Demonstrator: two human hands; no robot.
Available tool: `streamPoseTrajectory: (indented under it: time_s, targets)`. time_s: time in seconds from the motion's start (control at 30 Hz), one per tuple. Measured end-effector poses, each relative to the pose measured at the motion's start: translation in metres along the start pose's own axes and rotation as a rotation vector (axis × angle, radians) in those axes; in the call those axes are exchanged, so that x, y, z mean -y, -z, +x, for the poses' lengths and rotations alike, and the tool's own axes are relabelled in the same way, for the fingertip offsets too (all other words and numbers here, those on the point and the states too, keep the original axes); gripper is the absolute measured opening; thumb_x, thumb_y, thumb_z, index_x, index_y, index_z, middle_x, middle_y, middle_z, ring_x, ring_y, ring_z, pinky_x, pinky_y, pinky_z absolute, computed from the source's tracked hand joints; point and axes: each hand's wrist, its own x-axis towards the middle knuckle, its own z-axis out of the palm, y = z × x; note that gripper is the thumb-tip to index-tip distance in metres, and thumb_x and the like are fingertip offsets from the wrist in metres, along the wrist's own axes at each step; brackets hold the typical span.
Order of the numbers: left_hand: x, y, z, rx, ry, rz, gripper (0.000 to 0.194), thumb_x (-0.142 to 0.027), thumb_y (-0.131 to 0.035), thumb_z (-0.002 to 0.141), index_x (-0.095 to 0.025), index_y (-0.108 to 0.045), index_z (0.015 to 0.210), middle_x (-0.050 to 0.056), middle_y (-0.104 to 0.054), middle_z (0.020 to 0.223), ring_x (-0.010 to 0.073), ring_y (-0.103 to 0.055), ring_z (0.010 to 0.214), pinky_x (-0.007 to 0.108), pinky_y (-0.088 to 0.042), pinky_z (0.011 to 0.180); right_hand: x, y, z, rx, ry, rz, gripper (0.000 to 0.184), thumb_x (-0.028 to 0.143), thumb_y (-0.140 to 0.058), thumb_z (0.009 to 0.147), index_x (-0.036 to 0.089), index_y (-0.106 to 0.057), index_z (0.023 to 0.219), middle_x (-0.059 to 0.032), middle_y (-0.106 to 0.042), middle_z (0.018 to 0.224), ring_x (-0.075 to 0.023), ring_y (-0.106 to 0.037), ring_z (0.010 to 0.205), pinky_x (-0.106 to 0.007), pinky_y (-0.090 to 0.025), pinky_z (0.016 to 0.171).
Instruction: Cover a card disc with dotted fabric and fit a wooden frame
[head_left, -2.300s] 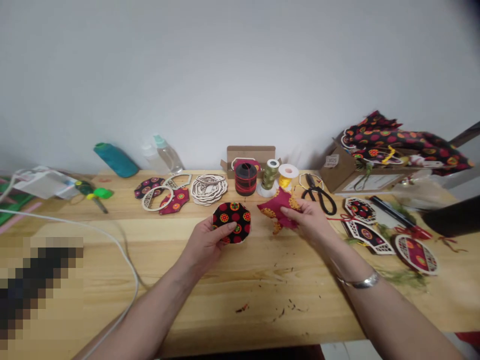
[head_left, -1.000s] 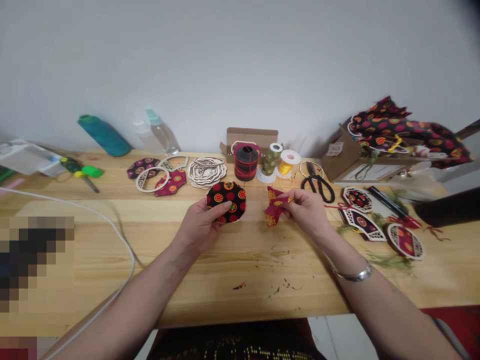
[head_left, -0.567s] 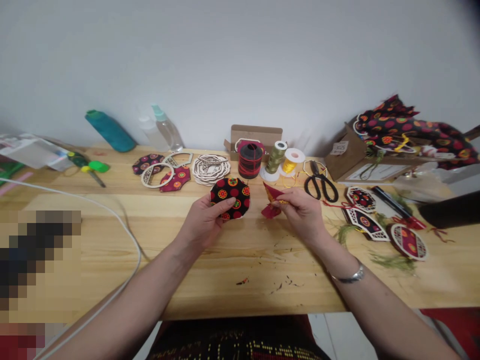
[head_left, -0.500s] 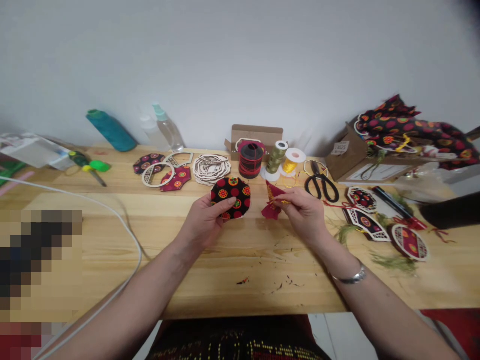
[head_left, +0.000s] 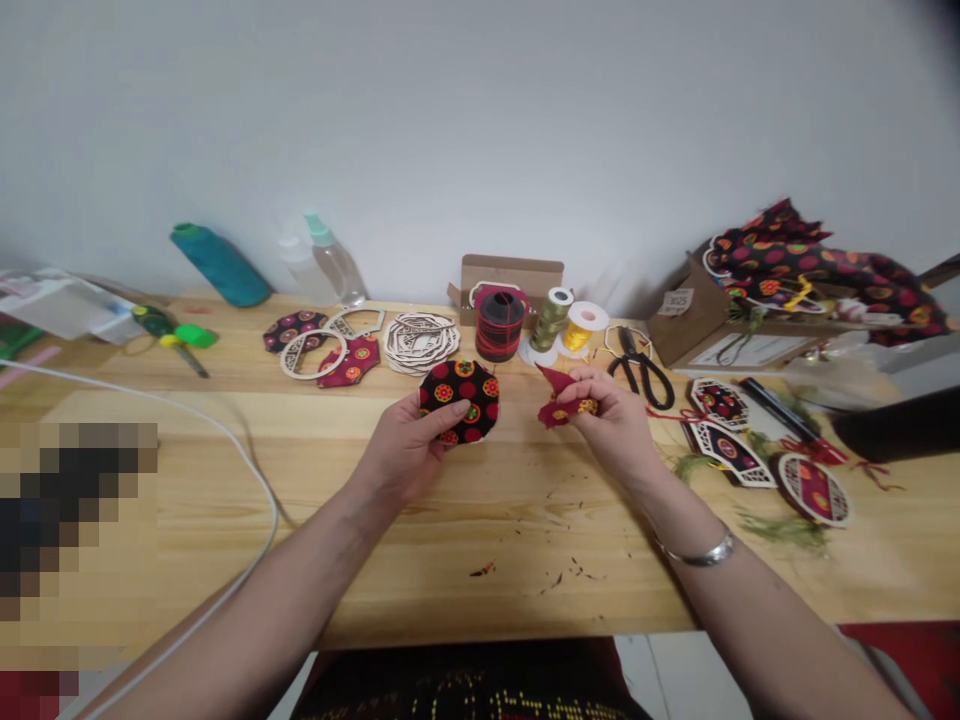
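My left hand [head_left: 409, 452] pinches a round black fabric piece [head_left: 460, 399] with red and orange dots, thumb on top, just above the wooden table [head_left: 465, 500]. My right hand [head_left: 611, 425] is closed on a crumpled red fabric scrap [head_left: 556, 398] with yellow flowers, held a short way to the right of the black piece. The two pieces do not touch.
Behind my hands stand a red-black thread spool [head_left: 499, 325], an olive spool [head_left: 551, 318] and a yellow spool [head_left: 581, 328]. Black scissors [head_left: 641, 368], finished ornaments [head_left: 731, 450], a stack of wooden frames [head_left: 420, 342], a fabric-filled box [head_left: 780, 290] and a white cable [head_left: 225, 440] lie around.
My right hand has gathered the red scrap from a spread piece into a small bunch and lifted it slightly. My left hand keeps holding the black piece in nearly the same place.
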Motion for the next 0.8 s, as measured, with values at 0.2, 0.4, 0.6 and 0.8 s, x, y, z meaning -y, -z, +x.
streamPoseTrajectory:
  time_s: [0.2, 0.4, 0.6, 0.8]
  targets:
    - [0.0, -0.001, 0.0, -0.029, 0.014, 0.02, 0.029, -0.011, -0.08, 0.061, -0.011, -0.074, 0.09, 0.011, -0.077, 0.09, 0.0225, -0.073, 0.076, 0.03, -0.059, 0.067, 0.0, 0.004, 0.001, 0.066, -0.111, 0.231, 0.019, 0.014, -0.064, 0.07, 0.025, -0.077, 0.078, -0.0046, -0.072, 0.104, -0.0222, -0.065, 0.1, -0.046, -0.055, 0.088]
    - [0.0, 0.0, 0.0, -0.001, 0.019, 0.011, 0.026, -0.011, -0.079, 0.063, -0.012, -0.074, 0.089, 0.01, -0.077, 0.087, 0.0206, -0.073, 0.074, 0.026, -0.059, 0.062, -0.004, 0.004, 0.0, 0.1, -0.157, 0.301, 0.032, 0.008, -0.059, 0.069, 0.027, -0.077, 0.087, -0.003, -0.071, 0.112, -0.021, -0.064, 0.105, -0.04, -0.058, 0.083]
    - [0.0, -0.001, 0.0, -0.008, 0.002, 0.019, 0.03, -0.011, -0.079, 0.063, -0.013, -0.074, 0.092, 0.009, -0.077, 0.09, 0.0209, -0.073, 0.075, 0.027, -0.059, 0.063, 0.008, 0.003, -0.002, 0.087, -0.235, 0.282, 0.026, 0.013, -0.056, 0.068, 0.02, -0.077, 0.081, -0.0053, -0.076, 0.084, -0.018, -0.07, 0.07, -0.039, -0.059, 0.07]
    - [0.0, 0.0, 0.0, -0.014, 0.002, 0.012, 0.029, -0.011, -0.079, 0.062, -0.013, -0.074, 0.091, 0.009, -0.077, 0.09, 0.0214, -0.073, 0.075, 0.03, -0.059, 0.067, 0.013, 0.004, 0.0, -0.029, -0.292, 0.154, 0.018, 0.028, -0.062, 0.067, 0.017, -0.073, 0.077, -0.0006, -0.066, 0.056, -0.0094, -0.051, 0.04, -0.021, -0.036, 0.036]
